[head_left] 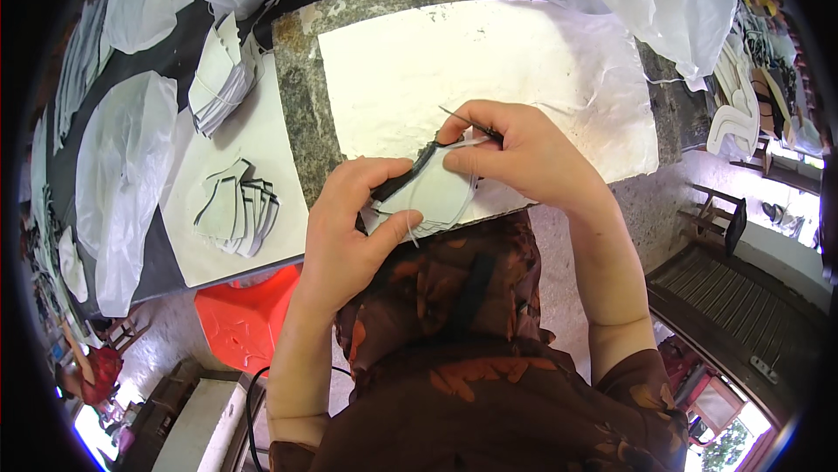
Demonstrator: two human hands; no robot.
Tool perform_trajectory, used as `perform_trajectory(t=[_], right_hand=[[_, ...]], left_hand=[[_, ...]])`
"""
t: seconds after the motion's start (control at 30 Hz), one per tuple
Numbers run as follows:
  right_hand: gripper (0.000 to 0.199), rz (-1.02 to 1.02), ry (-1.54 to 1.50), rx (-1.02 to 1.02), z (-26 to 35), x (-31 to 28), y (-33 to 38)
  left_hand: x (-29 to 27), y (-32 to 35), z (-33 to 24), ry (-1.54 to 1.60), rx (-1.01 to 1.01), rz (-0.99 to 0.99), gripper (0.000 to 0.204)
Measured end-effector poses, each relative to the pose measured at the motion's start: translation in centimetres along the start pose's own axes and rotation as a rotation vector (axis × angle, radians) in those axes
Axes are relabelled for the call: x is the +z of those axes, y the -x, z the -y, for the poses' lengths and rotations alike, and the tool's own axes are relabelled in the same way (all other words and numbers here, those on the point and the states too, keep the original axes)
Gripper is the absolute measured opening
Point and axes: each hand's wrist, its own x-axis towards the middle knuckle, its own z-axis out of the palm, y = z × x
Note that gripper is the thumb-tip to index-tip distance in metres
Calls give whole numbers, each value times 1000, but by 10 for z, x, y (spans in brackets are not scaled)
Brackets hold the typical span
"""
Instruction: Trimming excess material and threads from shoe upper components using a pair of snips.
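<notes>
My left hand (pixel 345 223) grips a bundle of white cut pieces (pixel 441 192) at its left side, thumb on top and fingers along the dark far edge. A thin white string lies across the bundle. My right hand (pixel 532 153) is closed at the bundle's far right corner, with index finger and thumb pinched against it. Tucked in the right hand is a slim dark pointed tool (pixel 469 122), its tip sticking out to the upper left; its exact kind is unclear. A white strip also shows between the right fingers.
Under my hands lies a white sheet (pixel 489 62) on a worn stone-like slab (pixel 301 105). To the left are a loose fanned stack of dark-edged pieces (pixel 237 210) and a tied bundle (pixel 218 79). Plastic bags (pixel 127 175) lie around; a red stool (pixel 244 319) stands below the table.
</notes>
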Motion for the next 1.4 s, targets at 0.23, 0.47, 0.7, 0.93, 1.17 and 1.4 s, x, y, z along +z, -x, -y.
perform_trajectory(t=[0.23,0.47,0.7,0.93,1.17,1.4], right_hand=[[30,-73,64,-62,-8,5,16],[21,-43,-226,126,-23,3,30],[17,-143,-255,-22,-29,5,-2],[17,-116,-255,-25,-28,3,-14],[19,-136,-200,16,-9,3,-9],[14,-132,-138,-44,7,-6,21]], left_hand=[[1,5,12,-32,160,36,62],[24,9,1,-262,269,15,91],[20,-33,10,-356,354,-54,85],[-6,-38,8,-209,211,90,94],[-11,-25,10,-138,190,48,83],[-18,-12,-24,-175,192,-136,57]])
